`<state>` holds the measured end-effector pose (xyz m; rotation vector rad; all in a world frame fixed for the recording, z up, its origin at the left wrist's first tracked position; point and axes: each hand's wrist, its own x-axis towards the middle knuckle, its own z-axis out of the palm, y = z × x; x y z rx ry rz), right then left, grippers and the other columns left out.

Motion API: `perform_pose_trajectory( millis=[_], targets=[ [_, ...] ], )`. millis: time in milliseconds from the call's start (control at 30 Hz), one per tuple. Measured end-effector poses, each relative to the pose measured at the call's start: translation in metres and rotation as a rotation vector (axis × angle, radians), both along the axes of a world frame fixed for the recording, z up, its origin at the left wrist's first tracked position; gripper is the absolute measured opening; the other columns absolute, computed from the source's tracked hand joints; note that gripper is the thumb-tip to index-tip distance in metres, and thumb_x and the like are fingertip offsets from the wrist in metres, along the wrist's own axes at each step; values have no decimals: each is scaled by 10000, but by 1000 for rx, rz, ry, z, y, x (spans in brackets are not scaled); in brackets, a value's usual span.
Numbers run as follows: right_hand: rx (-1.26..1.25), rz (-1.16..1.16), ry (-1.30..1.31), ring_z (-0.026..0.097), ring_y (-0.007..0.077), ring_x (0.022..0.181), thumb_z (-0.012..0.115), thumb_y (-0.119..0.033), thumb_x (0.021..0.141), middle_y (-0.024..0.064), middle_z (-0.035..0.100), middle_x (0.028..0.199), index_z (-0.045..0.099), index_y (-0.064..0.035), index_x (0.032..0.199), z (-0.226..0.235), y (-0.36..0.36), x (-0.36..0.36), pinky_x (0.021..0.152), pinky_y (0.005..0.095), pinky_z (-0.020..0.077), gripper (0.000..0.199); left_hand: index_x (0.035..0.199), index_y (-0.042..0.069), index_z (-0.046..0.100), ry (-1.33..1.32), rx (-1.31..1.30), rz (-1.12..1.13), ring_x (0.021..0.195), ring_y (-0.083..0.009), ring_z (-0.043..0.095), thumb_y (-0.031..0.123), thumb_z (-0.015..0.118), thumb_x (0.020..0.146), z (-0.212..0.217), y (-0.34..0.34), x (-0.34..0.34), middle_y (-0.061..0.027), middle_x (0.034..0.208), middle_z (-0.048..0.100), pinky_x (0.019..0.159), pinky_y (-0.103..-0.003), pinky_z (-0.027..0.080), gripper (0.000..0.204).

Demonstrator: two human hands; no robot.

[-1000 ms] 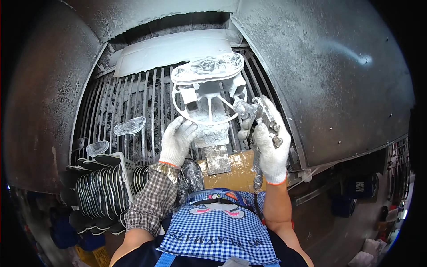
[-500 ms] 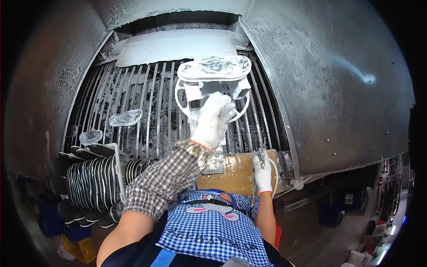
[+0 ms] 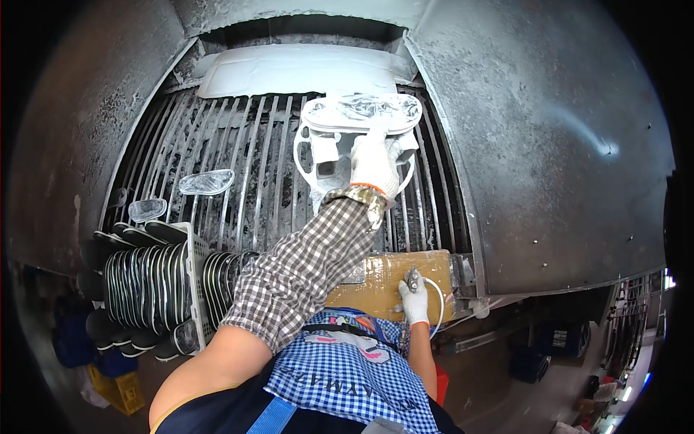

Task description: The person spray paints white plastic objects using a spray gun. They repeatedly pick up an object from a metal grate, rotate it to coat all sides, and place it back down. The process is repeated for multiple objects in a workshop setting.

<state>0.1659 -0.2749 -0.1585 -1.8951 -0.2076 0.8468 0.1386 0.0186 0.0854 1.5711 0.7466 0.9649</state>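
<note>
A white-rimmed shoe sole (image 3: 325,112) with shiny clear film on top lies on a white stand (image 3: 307,170) with looped sides. My left hand (image 3: 374,160), in a white knit glove, is at the near edge of the sole. One finger reaches over the top and the others are hidden, closed on the edge. Low on the right, my gloved right hand (image 3: 414,302) is wrapped round a small metal spray gun (image 3: 413,275) with a thin white hose (image 3: 439,304). It is over a tape-covered brown board (image 3: 387,271) at the front of the booth.
Metal slats (image 3: 246,159) form the booth floor, with two film-covered pieces (image 3: 207,182) on them at left. A white basket (image 3: 196,275) has rows of dark soles (image 3: 144,286) beside it. White-dusted metal walls rise at both sides; a white sheet (image 3: 296,69) lies at the back.
My left hand has moved forward from below the sole to its near edge, with a finger over the top. My right hand has lowered slightly with the spray gun. The view has shifted a little.
</note>
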Motion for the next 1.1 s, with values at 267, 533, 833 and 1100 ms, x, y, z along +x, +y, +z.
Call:
perform_pose_trajectory(
  millis=[267, 533, 833, 1100],
  targets=[
    [13, -5, 5, 649, 122, 801, 689, -88, 985, 65, 671, 1306, 505, -90, 1542, -2, -4, 0, 480, 321, 605, 587, 1316, -72, 610, -790, -859, -53, 852, -263, 770, 160, 662, 1034, 3, 16, 13, -193, 1130, 746, 728, -361, 669, 368],
    [0, 6, 8, 625, 124, 735, 693, -82, 978, 46, 667, 1062, 516, -93, 1529, -2, -1, 0, 459, 328, 591, 579, 1099, -62, 673, -665, -816, 37, 526, -212, 669, 170, 707, 988, 35, 17, -5, -188, 852, 751, 429, -319, 555, 259],
    [-6, 23, 18, 623, 127, 730, 692, -74, 968, 55, 667, 1101, 480, -105, 1569, -1, 0, 1, 439, 311, 571, 638, 1103, -60, 692, -582, -834, 53, 487, -230, 671, 187, 751, 965, 41, 22, -15, -189, 797, 747, 394, -331, 532, 289],
    [12, 26, -7, 642, 141, 722, 666, -58, 986, 68, 660, 1153, 484, -88, 1548, -8, 0, 1, 410, 302, 530, 591, 1231, -29, 690, -460, -667, -52, 689, -225, 736, 295, 724, 1003, 47, 30, -44, -166, 905, 750, 591, -320, 620, 397]
  ],
)
